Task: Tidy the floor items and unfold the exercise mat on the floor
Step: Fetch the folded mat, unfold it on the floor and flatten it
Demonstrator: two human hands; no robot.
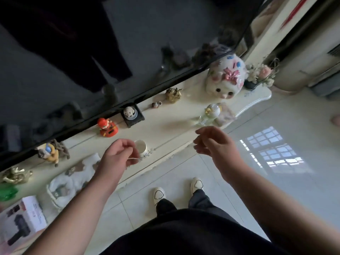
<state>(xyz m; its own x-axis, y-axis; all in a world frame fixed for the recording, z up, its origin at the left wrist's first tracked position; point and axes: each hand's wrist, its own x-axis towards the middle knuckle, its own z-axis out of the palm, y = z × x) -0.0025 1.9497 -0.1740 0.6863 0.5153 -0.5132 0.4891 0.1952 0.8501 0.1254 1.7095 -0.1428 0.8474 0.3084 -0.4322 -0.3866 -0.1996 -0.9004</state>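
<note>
A: Figure key, please. Where do your hands lie with respect to the white cup (141,146)?

B: My left hand (119,153) hovers just beside the cup, on its near side, over the cream cabinet top (165,124). Its fingers are loosely curled, the tips close together, and hold nothing that I can make out. My right hand (214,142) hangs well to the right of the cup, past the cabinet's front edge, above the pale tiled floor (276,190). Its fingers are bent and relaxed, slightly apart, also holding nothing.

A: What else stands around the cup?

B: Behind it and to the left, a red figurine (107,127); behind it, a small dog figure on a dark stand (131,113). Further back and right, a gold ornament (173,94), then a large ceramic cat money box (227,78) with a pink bow, and a flower pot (257,76) beyond that. Right of the cup, a small glass bottle (209,114). Behind all of these runs the dark television screen (110,52). Left of the cup, a white fluffy item (70,181), and further left a boxed massage gun (20,219).

A: And the exercise mat?

B: It does not show in this view. Below the cup, on the floor, only my two white shoes (159,195).
</note>
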